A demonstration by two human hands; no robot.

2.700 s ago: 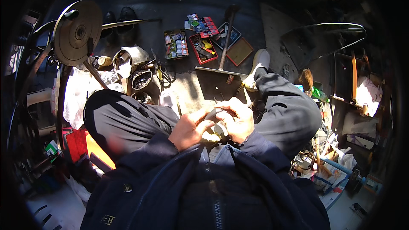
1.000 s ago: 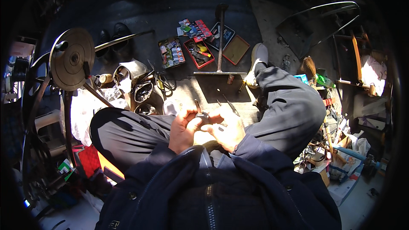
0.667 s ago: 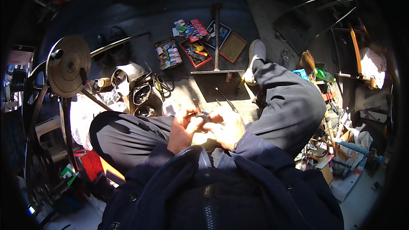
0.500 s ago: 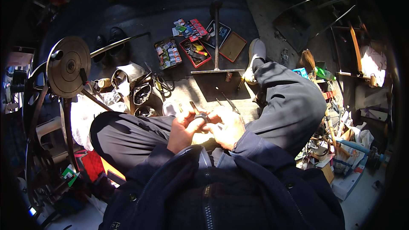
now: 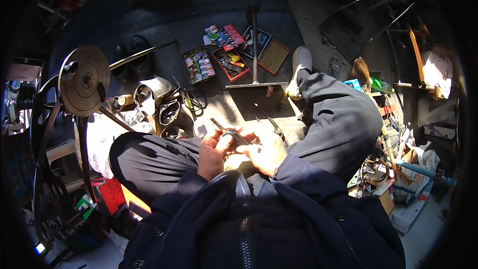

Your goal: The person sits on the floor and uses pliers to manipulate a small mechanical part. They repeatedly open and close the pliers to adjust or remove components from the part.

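Between my knees, both hands hold a dark wristwatch [image 5: 229, 132] with a round case and a strap running out slantwise. My left hand [image 5: 210, 152] pinches it with thumb and fingertips at the case. My right hand [image 5: 269, 153] is closed at the near end of the strap, and its fingers partly cover it. Strong sunlight washes out the details of the watch. Just beyond my right hand lies a slim dark hand tool [image 5: 272, 121] on the sunlit board.
A T-shaped metal stand [image 5: 255, 50] rises ahead. Around it lie a red tray [image 5: 241, 73] of small tools, a box [image 5: 199, 65] of small blister packs and a brown-lined tray [image 5: 274, 56]. A metal wheel [image 5: 82, 89] stands at left; clutter and a broom [image 5: 361, 69] are at right.
The watch has turned in my hands, so its strap now slants far left to near right. My hands stay in nearly the same place.
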